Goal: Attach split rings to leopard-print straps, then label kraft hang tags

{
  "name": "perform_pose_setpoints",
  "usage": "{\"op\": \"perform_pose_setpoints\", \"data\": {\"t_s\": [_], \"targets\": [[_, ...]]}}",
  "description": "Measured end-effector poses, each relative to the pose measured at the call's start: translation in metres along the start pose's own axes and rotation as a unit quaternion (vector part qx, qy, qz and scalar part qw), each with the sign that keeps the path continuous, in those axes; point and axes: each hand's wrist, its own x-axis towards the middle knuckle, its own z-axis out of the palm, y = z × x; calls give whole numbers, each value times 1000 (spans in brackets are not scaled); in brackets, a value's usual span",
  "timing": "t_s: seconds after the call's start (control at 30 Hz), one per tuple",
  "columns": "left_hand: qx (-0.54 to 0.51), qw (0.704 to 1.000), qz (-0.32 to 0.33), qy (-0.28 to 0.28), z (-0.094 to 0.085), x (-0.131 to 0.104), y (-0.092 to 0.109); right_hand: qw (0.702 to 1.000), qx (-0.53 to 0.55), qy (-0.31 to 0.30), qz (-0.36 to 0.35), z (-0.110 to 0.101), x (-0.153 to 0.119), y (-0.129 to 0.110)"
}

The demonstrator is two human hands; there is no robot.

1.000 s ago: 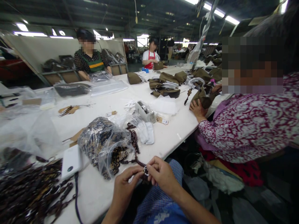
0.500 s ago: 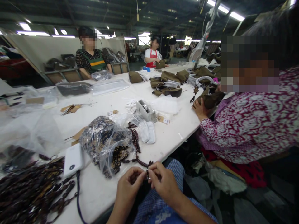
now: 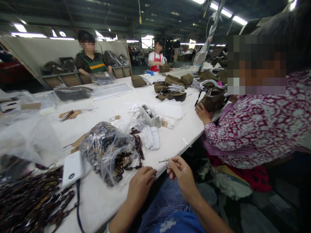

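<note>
My right hand (image 3: 181, 173), just past the table's near edge, pinches a small metal ring (image 3: 167, 163) from which a thin dark stem points left. My left hand (image 3: 142, 181) bends over the edge of the white table, its fingers curled together and pointing down; whatever they hold is hidden. A dark brown braided cord (image 3: 133, 168) reaches from the pile to behind the left fingers. Left of it lies a clear plastic bag (image 3: 104, 149) full of brown and tan patterned braided pieces.
A white power bank (image 3: 73, 170) with a black cable lies beside a heap of dark chain-like straps (image 3: 29, 200). Farther back are a grey tape dispenser (image 3: 149, 116) and olive bags (image 3: 170, 85). A co-worker's hand (image 3: 204, 113) rests on an olive bag at right; two others work across the table.
My hands were together at the ring and have parted: the right moved right and up with the ring, the left slightly left. The braided cord no longer stretches to the right hand.
</note>
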Motion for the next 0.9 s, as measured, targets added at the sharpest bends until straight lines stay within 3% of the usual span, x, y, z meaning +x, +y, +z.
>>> {"op": "perform_pose_setpoints", "data": {"t_s": [0.1, 0.23, 0.53, 0.9], "targets": [[73, 997, 16, -29, 8, 4, 4, 1000, -3, -5, -2, -1, -1, -1], [62, 997, 10, -51, 1, 10, -1, 1000, -4, -14, 0, 4, -2, 2], [-124, 989, 47, 66, -27, 16, -9, 997, -71, -33, -19, 16, -4, 6], [-246, 966, 35, 75, -22, 10, 4, 997, -43, -66, 23, 26, -9, -1]]}}
